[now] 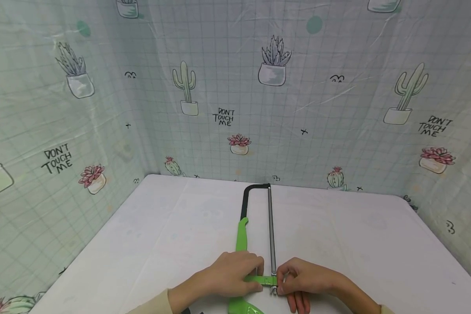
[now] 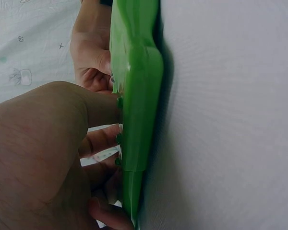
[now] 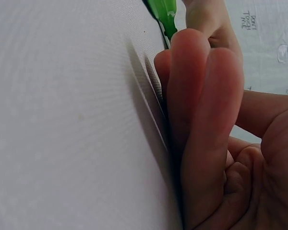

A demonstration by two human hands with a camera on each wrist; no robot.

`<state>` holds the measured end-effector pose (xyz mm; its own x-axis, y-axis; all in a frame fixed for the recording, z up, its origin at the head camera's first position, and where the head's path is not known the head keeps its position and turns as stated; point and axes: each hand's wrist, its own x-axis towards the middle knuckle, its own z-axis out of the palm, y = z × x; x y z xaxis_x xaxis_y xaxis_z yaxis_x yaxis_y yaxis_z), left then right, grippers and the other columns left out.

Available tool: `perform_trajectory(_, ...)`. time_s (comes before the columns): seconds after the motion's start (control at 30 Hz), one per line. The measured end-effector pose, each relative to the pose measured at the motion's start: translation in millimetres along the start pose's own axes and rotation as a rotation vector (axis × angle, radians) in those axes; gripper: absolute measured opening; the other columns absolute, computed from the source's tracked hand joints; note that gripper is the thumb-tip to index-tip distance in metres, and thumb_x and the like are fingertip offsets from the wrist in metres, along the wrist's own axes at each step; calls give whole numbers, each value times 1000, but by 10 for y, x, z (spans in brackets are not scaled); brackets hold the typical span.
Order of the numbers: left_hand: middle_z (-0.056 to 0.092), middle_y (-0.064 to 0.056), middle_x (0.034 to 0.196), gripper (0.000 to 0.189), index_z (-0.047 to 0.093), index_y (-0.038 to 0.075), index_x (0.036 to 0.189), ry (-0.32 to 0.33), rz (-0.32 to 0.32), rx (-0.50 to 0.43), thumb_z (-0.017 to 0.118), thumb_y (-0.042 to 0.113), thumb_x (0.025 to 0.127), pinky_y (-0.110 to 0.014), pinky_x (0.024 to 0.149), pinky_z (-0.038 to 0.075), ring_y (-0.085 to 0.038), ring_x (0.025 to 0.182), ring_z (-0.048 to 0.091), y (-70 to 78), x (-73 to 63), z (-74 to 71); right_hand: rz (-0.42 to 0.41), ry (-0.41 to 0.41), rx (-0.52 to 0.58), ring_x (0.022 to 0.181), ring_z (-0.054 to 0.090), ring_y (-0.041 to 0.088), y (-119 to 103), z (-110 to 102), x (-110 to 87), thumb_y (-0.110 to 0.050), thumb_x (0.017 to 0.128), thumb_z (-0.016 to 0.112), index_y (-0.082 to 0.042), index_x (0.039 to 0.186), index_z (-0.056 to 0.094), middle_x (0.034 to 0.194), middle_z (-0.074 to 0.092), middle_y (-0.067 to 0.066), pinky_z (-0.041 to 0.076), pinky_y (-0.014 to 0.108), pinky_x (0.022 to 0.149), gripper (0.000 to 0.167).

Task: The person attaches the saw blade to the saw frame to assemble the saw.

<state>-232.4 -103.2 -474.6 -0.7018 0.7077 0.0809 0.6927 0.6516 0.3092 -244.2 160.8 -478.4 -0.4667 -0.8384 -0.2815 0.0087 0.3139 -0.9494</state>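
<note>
A hacksaw with a green body [image 1: 241, 235], black front frame [image 1: 245, 201] and grey blade [image 1: 272, 231] lies flat on the table, pointing away from me. My left hand [image 1: 231, 272] grips its green body near the crossbar [image 1: 264, 280]. The left wrist view shows the fingers against the side of the green handle [image 2: 139, 86]. My right hand [image 1: 308, 277] pinches the near end of the blade mount, close to the wing nut [image 1: 274, 290]; its fingertips partly hide the contact. In the right wrist view, the other fingers [image 3: 213, 96] lie along the tabletop.
The white-covered table [image 1: 357, 235] extends around the saw. Behind and beside it hangs a cactus-print curtain [image 1: 235, 87]. A small dark object [image 1: 186, 311] shows at the bottom edge by my left forearm, mostly cut off.
</note>
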Motion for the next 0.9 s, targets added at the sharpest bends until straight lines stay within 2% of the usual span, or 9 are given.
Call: perform_trajectory(0.9,49,21,80,18,62,34,98,10,4,10,72,46,92,-20,59,37,4,74,46,4,-6,-7,-7,3,5,48,63,1,-8,0,-2,-11,98,60,-7,97,62,81,52,54,49,19,45,5)
